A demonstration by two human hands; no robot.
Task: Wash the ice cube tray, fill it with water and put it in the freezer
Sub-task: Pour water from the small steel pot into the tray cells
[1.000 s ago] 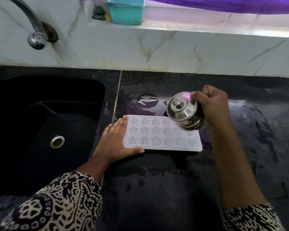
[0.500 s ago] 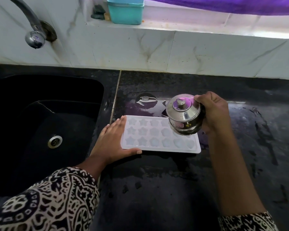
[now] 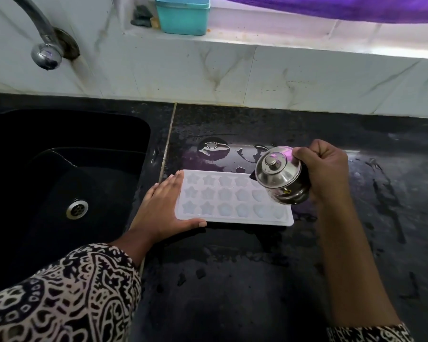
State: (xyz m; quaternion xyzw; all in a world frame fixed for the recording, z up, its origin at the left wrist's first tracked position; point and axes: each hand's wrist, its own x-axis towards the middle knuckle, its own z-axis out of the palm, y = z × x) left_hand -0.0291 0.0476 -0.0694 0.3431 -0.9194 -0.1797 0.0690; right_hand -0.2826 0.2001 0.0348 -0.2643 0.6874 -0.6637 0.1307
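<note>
A white ice cube tray (image 3: 227,201) with star and heart moulds lies flat on the black wet counter (image 3: 232,280), just right of the sink. My left hand (image 3: 162,211) rests flat against the tray's left end, fingers straight, thumb along its near edge. My right hand (image 3: 324,171) grips a small lidded steel pot (image 3: 281,177), held tilted towards me above the tray's right end and hiding a few moulds. I cannot tell whether water is pouring.
A black sink (image 3: 59,181) with a steel drain (image 3: 76,209) lies to the left, a chrome tap (image 3: 45,48) above it. Puddles (image 3: 215,148) shine behind the tray. A teal box (image 3: 183,14) sits on the marble ledge under a purple cloth (image 3: 331,8).
The steel pot in my right hand has tipped slightly more over the tray's right end. My left hand and the tray have stayed put.
</note>
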